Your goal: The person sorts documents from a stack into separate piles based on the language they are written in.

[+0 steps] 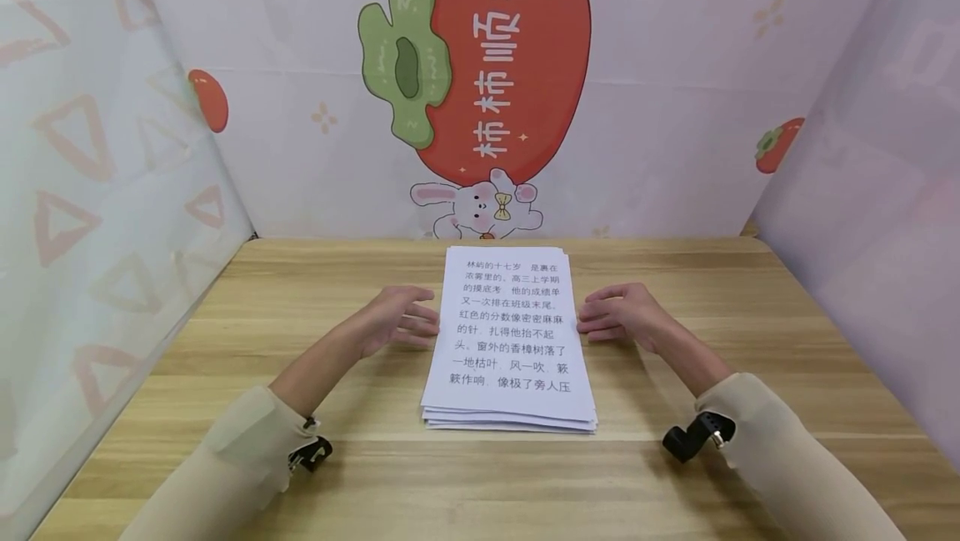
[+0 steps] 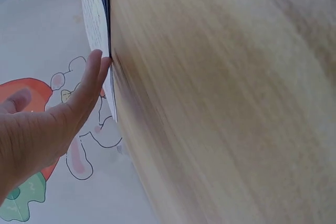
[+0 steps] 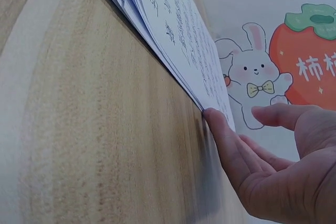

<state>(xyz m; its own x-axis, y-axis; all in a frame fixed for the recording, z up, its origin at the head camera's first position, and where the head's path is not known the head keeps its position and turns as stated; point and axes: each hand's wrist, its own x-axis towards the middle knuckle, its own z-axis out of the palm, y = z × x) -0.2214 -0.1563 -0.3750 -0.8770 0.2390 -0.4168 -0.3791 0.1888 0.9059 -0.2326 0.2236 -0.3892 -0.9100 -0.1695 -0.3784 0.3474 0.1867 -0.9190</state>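
Note:
A stack of printed paper sheets (image 1: 510,333) lies in the middle of the table, its near edges slightly uneven. At its left edge is my left hand (image 1: 399,318), fingers extended, fingertips right at the paper's side. My right hand (image 1: 624,314) mirrors it on the opposite edge, fingers likewise extended toward the sheets. In the left wrist view, the fingertips (image 2: 96,59) meet the side of the stack. The right wrist view has a fingertip (image 3: 211,115) against the stack's edge, with the thumb held apart. Neither hand grips the paper.
The wooden table (image 1: 337,474) reaches back to a white wall cloth (image 1: 660,149) printed with a big red persimmon (image 1: 555,41) and a rabbit (image 1: 480,207). White side cloths flank it. Black wrist devices (image 1: 699,434) sit at both beige sleeves (image 1: 787,458).

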